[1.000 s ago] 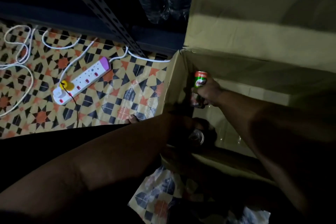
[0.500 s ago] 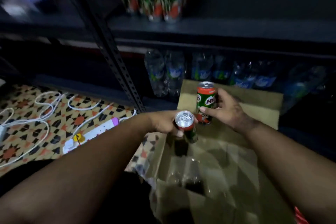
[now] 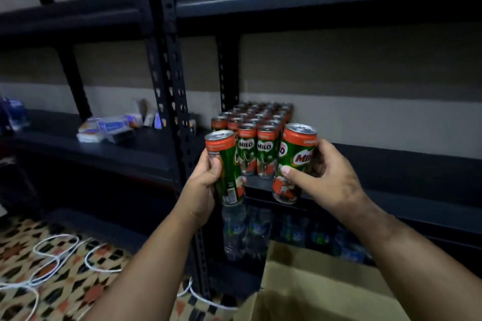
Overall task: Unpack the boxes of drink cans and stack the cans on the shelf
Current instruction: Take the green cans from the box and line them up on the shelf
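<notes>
Two cans have come up out of the box and now hang at shelf height. A second ago both hands were down inside the carton; half a second ago they were rising with one can each; now the cans are level with the block of cans (image 3: 251,129) already standing on the shelf (image 3: 391,164).

The left can (image 3: 227,167) is wrapped in the left hand (image 3: 203,185), thumb across its front and fingers curled behind, and it leans a little with its top tipped left. The right can (image 3: 293,161) is held in the right hand (image 3: 328,180), thumb pressed on its lower front, fingers round the far side, its top tipped slightly right. Neither can has touched the shelf; both hover just in front of its edge, the left one before the front-left corner of the block, the right one before the front-right corner.

That puts the step past lifting and into placing. The block fills the shelf's left end beside the upright (image 3: 169,86), and bare shelf runs well to the right, so the right can likely goes down first, beside the front row. Whether there is room for the left can between the block and the upright is hard to judge in this dim, blurred view.

Below, water bottles (image 3: 242,232) stand on the lower shelf, the box (image 3: 313,284) sits open at the person's feet, and white cable (image 3: 57,255) loops over the patterned floor (image 3: 65,292). Small packets (image 3: 109,125) lie on the neighbouring shelf to the left.
</notes>
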